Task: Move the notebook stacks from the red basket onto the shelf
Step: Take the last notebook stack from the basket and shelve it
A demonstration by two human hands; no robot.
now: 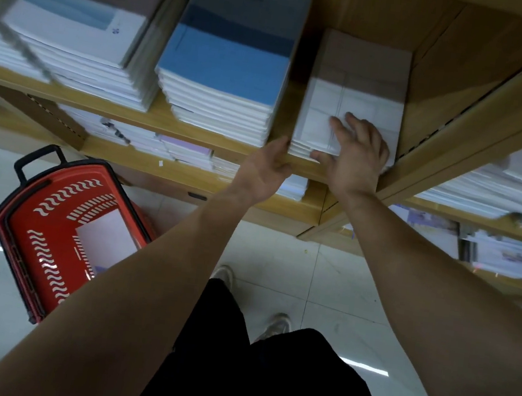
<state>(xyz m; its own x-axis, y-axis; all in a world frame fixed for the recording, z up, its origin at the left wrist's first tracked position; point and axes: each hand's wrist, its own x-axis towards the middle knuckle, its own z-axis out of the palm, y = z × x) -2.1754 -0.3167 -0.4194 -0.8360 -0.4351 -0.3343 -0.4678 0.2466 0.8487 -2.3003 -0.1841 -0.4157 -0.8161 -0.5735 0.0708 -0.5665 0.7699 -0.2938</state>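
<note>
**Both hands at a white stack on the shelf**

At lower left of the frame a red basket (51,231) stands on the pale floor (325,281), its black handle (39,159) pointing toward the shelf. White notebooks (107,235) lie in its bottom, partly hidden by the left forearm.

Across the top runs the wooden shelf (194,137). On it, from the left, sit a white pile with a pale blue cover (77,24), then a pile topped by a blue cover (232,46), then the white stack (355,91) at upper centre-right, close against the shelf's side wall.

The left hand (266,172) is at the shelf's front edge, fingers half curled, its tips touching the stack's near left corner; it grips nothing. The right hand (356,157) lies flat and spread on the stack's near end, thumb against the front edge of the sheets, pressing rather than clasping.

Lower shelves with more paper goods show in the middle and at right. Black trousers and two light shoes fill the bottom centre.
</note>
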